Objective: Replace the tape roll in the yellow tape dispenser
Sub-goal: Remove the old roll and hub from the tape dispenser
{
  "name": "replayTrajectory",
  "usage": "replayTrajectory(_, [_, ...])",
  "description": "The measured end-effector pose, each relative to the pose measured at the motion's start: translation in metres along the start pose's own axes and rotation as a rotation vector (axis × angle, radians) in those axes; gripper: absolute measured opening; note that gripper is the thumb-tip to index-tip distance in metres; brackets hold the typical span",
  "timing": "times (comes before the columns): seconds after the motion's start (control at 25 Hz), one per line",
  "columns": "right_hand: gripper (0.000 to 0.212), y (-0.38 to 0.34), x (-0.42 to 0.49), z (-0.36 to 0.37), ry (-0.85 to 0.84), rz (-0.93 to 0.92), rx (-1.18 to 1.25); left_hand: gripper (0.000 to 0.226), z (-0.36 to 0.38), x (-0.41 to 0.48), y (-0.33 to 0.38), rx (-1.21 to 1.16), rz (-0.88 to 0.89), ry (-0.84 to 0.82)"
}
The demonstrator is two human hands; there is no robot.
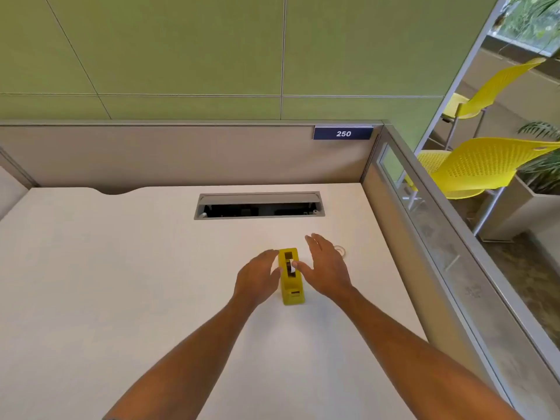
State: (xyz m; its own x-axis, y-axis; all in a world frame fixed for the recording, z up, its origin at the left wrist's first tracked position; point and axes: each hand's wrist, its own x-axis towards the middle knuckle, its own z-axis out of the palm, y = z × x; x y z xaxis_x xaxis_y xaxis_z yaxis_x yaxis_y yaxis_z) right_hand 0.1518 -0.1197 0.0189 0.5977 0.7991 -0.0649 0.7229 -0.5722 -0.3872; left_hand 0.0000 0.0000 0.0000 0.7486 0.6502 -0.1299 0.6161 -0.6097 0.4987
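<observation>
Tape dispenser (291, 277) on desk (121, 283), right of centre, long axis running toward and away from person. Left hand (257, 278) just left of it, right hand (325, 268) just right, dispenser between them. Tape roll (341, 250) flat on desk beyond right hand, partly hidden by it. Cable tray (259, 206) set in desk behind dispenser. Partition (181, 156) behind desk, number plate (343, 133) at its right end. Chairs (472, 168) beyond right-side partition.

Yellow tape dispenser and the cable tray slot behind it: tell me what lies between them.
Head view: nothing lies between the yellow tape dispenser and the cable tray slot, only bare white desk. The hands flank the dispenser at its sides.
</observation>
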Motion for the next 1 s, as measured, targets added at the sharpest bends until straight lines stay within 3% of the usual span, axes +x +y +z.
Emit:
replayTrajectory(0.12, [0.067, -0.001, 0.006, 0.006, -0.105, 0.034, 0.079, 0.031, -0.001, 0.010, -0.007, -0.076, -0.051, -0.010])
replayTrajectory(0.32, [0.059, -0.010, 0.010, 0.018, -0.210, 0.061, 0.062, 0.027, 0.002, 0.017, -0.013, -0.155, -0.089, -0.080])
replayTrajectory(0.64, [0.059, 0.011, 0.028, 0.028, -0.265, 0.018, 0.026, 0.033, 0.022, 0.034, -0.015, -0.340, -0.151, -0.076])
replayTrajectory(1.0, [0.052, 0.029, 0.050, 0.044, -0.295, -0.091, 0.051, 0.058, 0.041, 0.040, -0.015, -0.464, -0.181, -0.088])
